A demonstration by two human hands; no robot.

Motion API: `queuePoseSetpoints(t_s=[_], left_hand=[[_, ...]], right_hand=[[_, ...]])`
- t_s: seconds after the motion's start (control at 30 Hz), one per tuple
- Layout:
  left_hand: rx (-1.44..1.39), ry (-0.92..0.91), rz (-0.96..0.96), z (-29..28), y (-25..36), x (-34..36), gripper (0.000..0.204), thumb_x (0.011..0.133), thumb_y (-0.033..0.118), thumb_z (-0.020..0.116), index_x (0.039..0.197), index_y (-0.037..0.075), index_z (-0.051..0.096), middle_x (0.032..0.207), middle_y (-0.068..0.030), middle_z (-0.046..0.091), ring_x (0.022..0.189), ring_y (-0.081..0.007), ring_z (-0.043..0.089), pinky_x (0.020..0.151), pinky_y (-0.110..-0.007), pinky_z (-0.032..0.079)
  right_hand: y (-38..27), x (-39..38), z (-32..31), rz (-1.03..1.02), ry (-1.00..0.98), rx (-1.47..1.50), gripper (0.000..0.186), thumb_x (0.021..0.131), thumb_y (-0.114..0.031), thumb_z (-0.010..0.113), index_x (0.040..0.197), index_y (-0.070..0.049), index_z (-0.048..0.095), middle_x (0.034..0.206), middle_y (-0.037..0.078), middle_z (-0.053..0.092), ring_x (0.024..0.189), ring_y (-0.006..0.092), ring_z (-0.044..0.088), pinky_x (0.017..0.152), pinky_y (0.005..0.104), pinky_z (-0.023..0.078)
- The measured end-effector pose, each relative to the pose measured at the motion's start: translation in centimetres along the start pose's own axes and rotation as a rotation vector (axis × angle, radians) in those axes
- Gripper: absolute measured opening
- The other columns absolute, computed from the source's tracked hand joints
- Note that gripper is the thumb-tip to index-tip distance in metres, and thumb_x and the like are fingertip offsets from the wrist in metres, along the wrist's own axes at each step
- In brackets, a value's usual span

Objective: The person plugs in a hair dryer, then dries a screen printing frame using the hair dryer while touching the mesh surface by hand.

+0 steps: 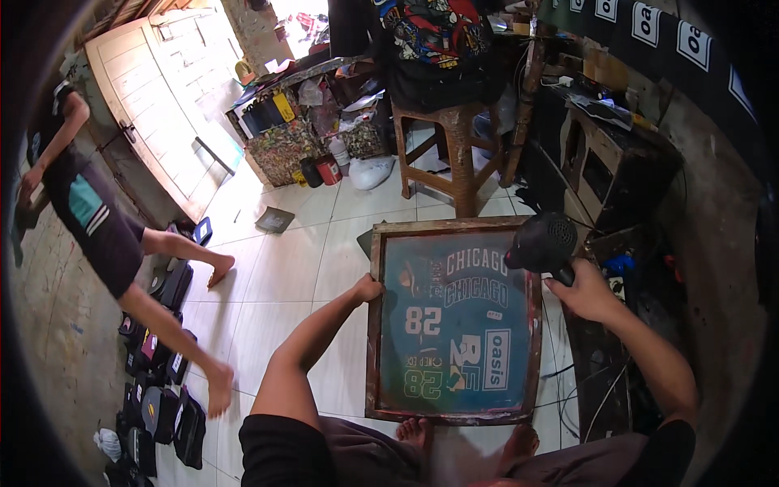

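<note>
Black sleeves [284,448] lie nearest; beyond, the left hand's [369,290] fingers pinch a framed screen's [456,325] left edge, the right hand's [591,294] wrapping a black hair dryer [545,243].

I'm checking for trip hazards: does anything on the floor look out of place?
Yes: thin cords trail loosely over the tiles right of the wooden frame, and a dark flat piece lies askew toward the door, as if dropped.

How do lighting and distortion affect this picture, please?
In the head view, glare washes out the area beside the pale door and brightens the nearby tiled floor; in the head view, the dark box at right sits in shadow; the head view's fisheye edges fade to black, while the framed panel looks fairly sharp.
</note>
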State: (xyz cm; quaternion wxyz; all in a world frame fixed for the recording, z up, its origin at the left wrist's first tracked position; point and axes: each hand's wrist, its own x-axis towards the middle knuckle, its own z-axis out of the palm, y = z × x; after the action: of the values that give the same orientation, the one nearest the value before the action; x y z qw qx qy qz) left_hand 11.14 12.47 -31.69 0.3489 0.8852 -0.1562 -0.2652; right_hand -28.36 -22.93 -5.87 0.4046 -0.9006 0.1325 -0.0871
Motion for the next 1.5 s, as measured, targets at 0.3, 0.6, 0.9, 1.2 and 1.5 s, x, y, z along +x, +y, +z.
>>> queuePoseSetpoints(t_s=[0.3,0.6,0.9,1.2,1.5], left_hand=[[-0.010,0.046,-0.056,0.1,0.7,-0.6,0.052,0.072,0.018,0.071,0.115,-0.008,0.062,0.102,-0.0201,0.069,0.091,-0.0284,0.068,0.078,-0.040,0.054],[-0.024,0.041,-0.008,0.0,2.5,-2.2,0.049,0.073,0.017,0.069,0.114,-0.009,0.063,0.100,-0.0193,0.069,0.088,-0.0269,0.068,0.074,-0.040,0.055],[-0.070,-0.001,-0.008,-0.4,2.0,-2.2,0.039,0.073,0.014,0.068,0.108,-0.004,0.066,0.091,-0.0116,0.069,0.075,-0.0231,0.066,0.062,-0.036,0.054],[-0.064,0.014,-0.020,0.1,3.0,-2.9,0.038,0.074,0.014,0.068,0.108,-0.002,0.067,0.097,-0.0105,0.069,0.084,-0.0224,0.066,0.069,-0.037,0.053],[-0.035,-0.005,-0.038,-0.1,4.4,-3.8,0.038,0.073,0.013,0.067,0.108,-0.002,0.068,0.097,-0.0109,0.069,0.084,-0.0227,0.066,0.070,-0.038,0.053]], right_hand=[[-0.1,-0.3,-1.3,0.301,-0.153,0.100,0.037,0.086,-0.022,0.069,0.107,0.008,0.062,0.073,0.012,0.064,0.066,0.0207,0.063,0.065,0.0367,0.051],[-0.2,-0.7,-1.1,0.038,-0.077,-0.138,0.036,0.084,-0.021,0.069,0.105,0.007,0.064,0.071,0.014,0.062,0.069,0.0222,0.064,0.068,0.0367,0.050],[0.5,-0.4,-1.7,0.282,-0.153,0.241,0.023,0.086,-0.019,0.070,0.090,0.003,0.063,0.058,0.003,0.054,0.045,0.0110,0.051,0.043,0.0304,0.042],[3.1,-0.7,-1.1,-0.144,0.071,-0.086,0.030,0.082,-0.018,0.069,0.096,0.007,0.064,0.065,0.011,0.060,0.060,0.0196,0.061,0.060,0.0359,0.049],[4.0,-0.9,-1.8,-0.036,0.025,-0.134,0.035,0.081,-0.018,0.070,0.104,0.008,0.064,0.085,0.022,0.067,0.079,0.0282,0.067,0.072,0.0392,0.051]])
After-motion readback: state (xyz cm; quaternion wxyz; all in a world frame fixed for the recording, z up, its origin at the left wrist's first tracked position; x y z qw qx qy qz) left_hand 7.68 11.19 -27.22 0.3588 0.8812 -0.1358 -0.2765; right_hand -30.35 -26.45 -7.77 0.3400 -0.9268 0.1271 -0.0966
